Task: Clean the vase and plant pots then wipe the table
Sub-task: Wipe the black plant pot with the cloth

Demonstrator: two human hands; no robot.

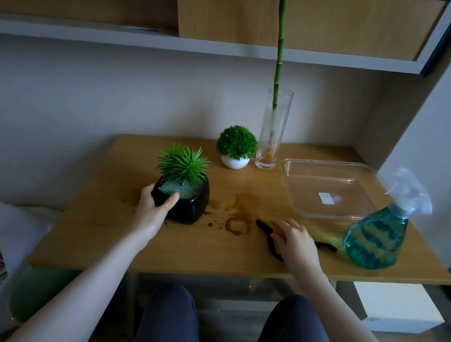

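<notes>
Head view of a wooden table (108, 244). Left hand (154, 207): fingers and thumb curled round the near left corner of the black plant pot (187, 206), which stands upright at about 10 o'clock from the table's centre and carries a spiky green plant. Right hand (295, 242): fingers fairly straight, resting flat on a yellow cloth (322, 238) with a dark edge, at about 4 o'clock from the centre; whether any finger pinches the cloth cannot be told. Between the two hands, brown stains (237, 219) mark the tabletop, one of them ring-shaped. White round pot (234, 162) with a ball-shaped green plant: 12 o'clock, near the wall. Just beside it, toward 1 o'clock, a tall glass vase (271, 136), upright, holding a long green stalk with brownish residue at the bottom. Clear plastic tray (326, 215): 2 o'clock. Teal spray bottle (375, 240): 3 o'clock, at the table's right edge, just beside the cloth.
</notes>
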